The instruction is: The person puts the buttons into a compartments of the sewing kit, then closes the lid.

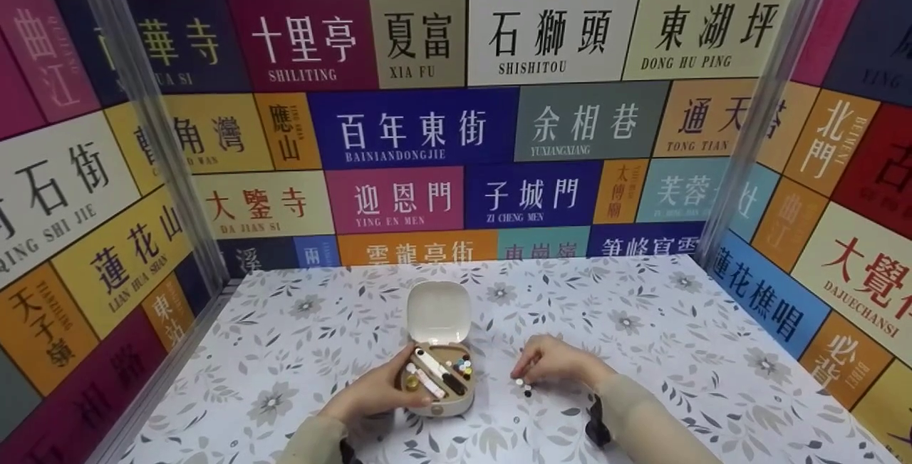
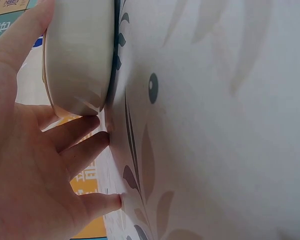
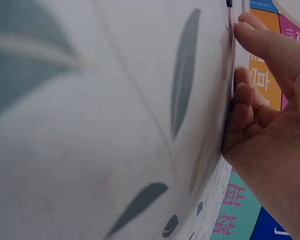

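An open white case (image 1: 442,407) with rounded corners stands on the table, its lid (image 1: 439,313) tilted up at the back. My left hand (image 1: 377,387) holds the case by its left side, with the thumb over the front rim; in the left wrist view its fingers touch the case wall. Inside lie a white stick (image 1: 429,363), a black piece (image 1: 453,383) and several small coloured round pieces (image 1: 463,364). To the right, my right hand (image 1: 556,363) rests low with bent fingers beside a few tiny white and black pieces (image 1: 527,393). Whether its fingertips pinch one is unclear.
A floral-patterned cloth (image 1: 342,350) covers the table. Panels with coloured lettering (image 1: 413,129) stand behind and on both sides, with clear corner posts (image 1: 748,107) at the table's back corners.
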A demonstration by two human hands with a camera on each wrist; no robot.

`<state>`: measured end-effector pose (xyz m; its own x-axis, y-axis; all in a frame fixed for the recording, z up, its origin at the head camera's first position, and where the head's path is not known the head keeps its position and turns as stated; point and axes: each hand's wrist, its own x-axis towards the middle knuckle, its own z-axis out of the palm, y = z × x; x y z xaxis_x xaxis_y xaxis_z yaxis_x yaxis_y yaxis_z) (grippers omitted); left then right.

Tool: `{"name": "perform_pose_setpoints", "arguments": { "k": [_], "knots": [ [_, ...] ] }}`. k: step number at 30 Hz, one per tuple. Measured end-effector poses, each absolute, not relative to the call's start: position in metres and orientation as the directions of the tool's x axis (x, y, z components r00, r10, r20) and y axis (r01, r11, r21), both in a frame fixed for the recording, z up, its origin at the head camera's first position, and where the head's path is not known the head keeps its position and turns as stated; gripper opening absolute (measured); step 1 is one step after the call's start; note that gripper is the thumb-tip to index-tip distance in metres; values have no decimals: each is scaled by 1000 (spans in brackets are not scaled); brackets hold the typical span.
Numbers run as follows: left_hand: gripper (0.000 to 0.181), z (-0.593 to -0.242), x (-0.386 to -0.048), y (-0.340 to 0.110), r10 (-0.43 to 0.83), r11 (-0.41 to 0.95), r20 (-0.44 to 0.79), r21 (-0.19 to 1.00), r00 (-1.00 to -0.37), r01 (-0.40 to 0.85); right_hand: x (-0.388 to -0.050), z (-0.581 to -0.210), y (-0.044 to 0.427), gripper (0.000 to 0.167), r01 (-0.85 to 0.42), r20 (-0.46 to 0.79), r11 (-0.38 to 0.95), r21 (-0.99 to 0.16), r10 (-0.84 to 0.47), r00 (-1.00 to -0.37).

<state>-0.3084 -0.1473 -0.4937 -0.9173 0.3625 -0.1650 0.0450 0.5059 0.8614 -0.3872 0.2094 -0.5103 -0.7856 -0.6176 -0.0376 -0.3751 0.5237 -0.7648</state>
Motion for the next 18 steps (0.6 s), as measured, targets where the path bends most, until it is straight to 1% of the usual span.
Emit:
{"name": "perform_pose_setpoints", "arguments": {
  "k": [7,13,18],
  "knots": [
    [114,-494,-308,-148,360,516,-165,856,-918,48,-386,-511,207,18,-337,-78,570,-750,-581,-810],
    [111,-494,-311,-148,366,502,-181,864,-913,30,-385,-511,207,18,-347,-63,573,-743,-575,-816],
    [111,-495,-311,-149,364,499,-195,867,-911,13,-385,-512,207,15,-330,-71,576,-748,-564,-823]
  ]
}}
